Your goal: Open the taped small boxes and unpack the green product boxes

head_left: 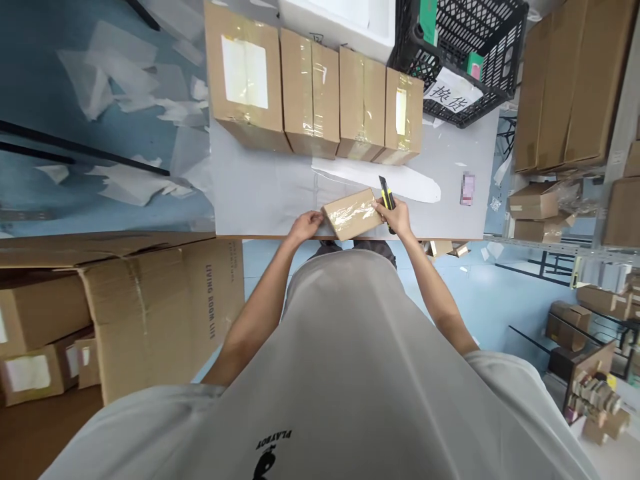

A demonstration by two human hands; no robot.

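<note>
A small taped cardboard box [353, 215] lies slightly turned near the front edge of the white table [260, 193]. My left hand [306, 226] is closed at the box's left end, with the fingertips against its side. In my right hand [397, 217] is a yellow and black utility knife [386, 193], its tip pointing away from me. The thumb and fingertips of that hand also touch the box's right end. Just beyond the box lies a long white sheet of paper [400, 181].
Taped cardboard boxes [311, 93] stand in a row at the table's back. Behind them are a white foam box [345, 27] and a black plastic crate [463, 60]. A large open carton [165, 320] stands left. Paper scraps [125, 80] litter the floor; shelves with boxes [535, 200] are right.
</note>
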